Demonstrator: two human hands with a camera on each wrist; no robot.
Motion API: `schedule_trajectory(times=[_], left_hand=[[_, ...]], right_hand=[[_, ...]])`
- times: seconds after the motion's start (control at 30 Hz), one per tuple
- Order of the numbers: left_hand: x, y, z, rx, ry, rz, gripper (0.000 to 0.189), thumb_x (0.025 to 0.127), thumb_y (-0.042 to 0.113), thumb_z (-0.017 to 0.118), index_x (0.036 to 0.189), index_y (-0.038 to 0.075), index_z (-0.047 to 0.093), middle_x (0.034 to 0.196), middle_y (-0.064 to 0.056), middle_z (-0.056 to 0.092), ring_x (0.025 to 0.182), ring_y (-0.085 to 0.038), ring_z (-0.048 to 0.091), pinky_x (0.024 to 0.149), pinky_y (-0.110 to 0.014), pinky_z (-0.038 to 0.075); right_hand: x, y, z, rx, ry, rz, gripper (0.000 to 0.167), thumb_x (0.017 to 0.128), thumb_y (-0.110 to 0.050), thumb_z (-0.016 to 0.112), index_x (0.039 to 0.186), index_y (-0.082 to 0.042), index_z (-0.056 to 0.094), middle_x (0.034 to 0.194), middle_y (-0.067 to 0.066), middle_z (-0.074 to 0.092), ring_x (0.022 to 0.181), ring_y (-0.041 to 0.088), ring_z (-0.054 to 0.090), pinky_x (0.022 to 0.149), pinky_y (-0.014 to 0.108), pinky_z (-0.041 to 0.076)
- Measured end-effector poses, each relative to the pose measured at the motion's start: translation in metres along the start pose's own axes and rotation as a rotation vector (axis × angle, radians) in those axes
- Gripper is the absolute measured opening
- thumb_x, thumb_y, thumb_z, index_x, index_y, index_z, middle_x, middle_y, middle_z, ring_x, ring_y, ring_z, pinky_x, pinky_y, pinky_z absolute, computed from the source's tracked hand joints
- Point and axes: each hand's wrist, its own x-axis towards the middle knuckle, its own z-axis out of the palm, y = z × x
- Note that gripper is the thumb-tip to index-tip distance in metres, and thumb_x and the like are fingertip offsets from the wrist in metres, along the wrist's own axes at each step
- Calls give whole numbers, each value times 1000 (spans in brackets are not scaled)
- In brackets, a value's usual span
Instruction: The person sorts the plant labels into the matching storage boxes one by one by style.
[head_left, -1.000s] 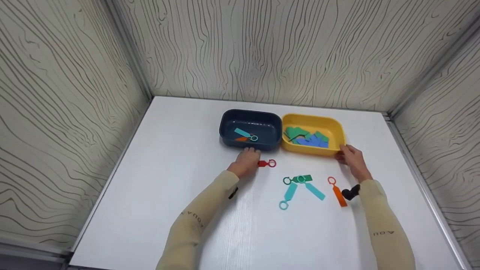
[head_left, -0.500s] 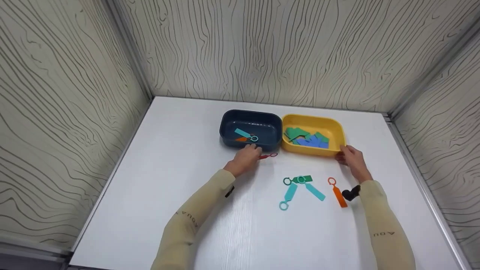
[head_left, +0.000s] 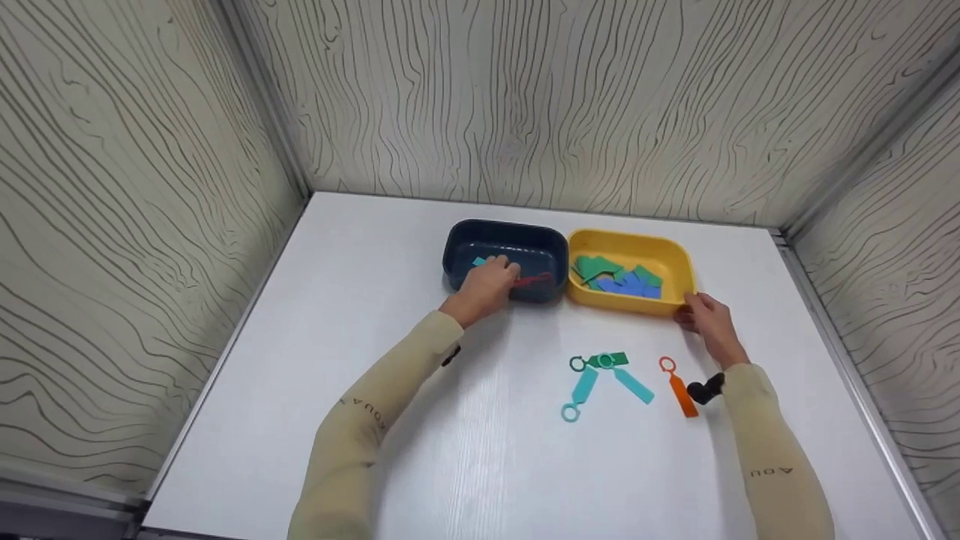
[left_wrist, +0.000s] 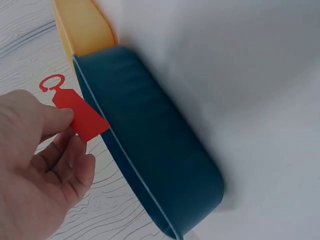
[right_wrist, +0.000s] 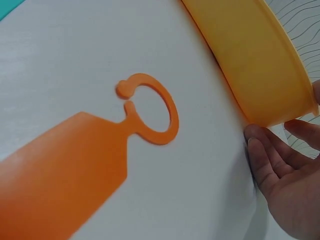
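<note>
My left hand (head_left: 486,289) pinches a red ring tag (left_wrist: 82,115) between thumb and fingers, over the front rim of the dark blue tub (left_wrist: 150,130). In the left wrist view the tag's lower corner meets or overlaps the rim. Part of a turquoise tag (head_left: 479,261) shows inside that tub; the hand hides the rest. My right hand (head_left: 709,322) grips the front right corner of the yellow tub (right_wrist: 260,65), thumb at the rim and fingers against the lower wall. Near the right wrist an orange ring tag (right_wrist: 80,165) lies flat.
Green pieces (head_left: 596,264) and blue pieces (head_left: 636,283) lie in the yellow tub, which stands against the blue one. A green tag (head_left: 616,359) and two turquoise tags, one on the left (head_left: 585,386) and one on the right (head_left: 634,385), lie on the white table (head_left: 510,465).
My left hand has lifted the red tag off the table and carried it forward over the blue tub's rim. The right hand stays at the yellow tub's corner.
</note>
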Motion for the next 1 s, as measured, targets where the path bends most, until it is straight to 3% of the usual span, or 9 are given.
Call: schedule_trajectory(times=[0.2, 0.43, 0.73, 1.0], left_hand=[[9, -7, -12, 48, -34, -22, 28, 93, 8, 63, 120, 7, 59, 113, -12, 61, 104, -27, 60, 84, -41, 56], [18, -13, -20, 83, -19, -53, 29, 95, 11, 62, 123, 6, 61, 113, -13, 62, 103, -28, 60, 83, -42, 56], [29, -17, -18, 124, -89, -90, 34, 95, 14, 63, 128, 7, 57, 120, -13, 60, 109, -28, 59, 88, -41, 55], [34, -22, -10, 96, -121, -121, 34, 95, 14, 62, 129, 7, 57, 121, -15, 61, 111, -29, 60, 90, -42, 54]], right_hand=[[0, 1, 0, -4, 4, 3, 74, 99, -61, 35, 151, -9, 33, 126, 8, 55, 108, 16, 59, 86, 16, 51], [-2, 2, -2, 18, 8, -56, 72, 100, -58, 39, 146, -2, 38, 113, 4, 60, 100, 14, 62, 84, 18, 53], [-1, 0, -3, 7, -2, -14, 75, 99, -61, 37, 149, -6, 35, 118, 3, 56, 104, 15, 59, 86, 16, 52], [0, -1, -1, 6, 1, 3, 75, 98, -63, 37, 149, -8, 36, 118, 2, 56, 105, 16, 58, 86, 16, 52]])
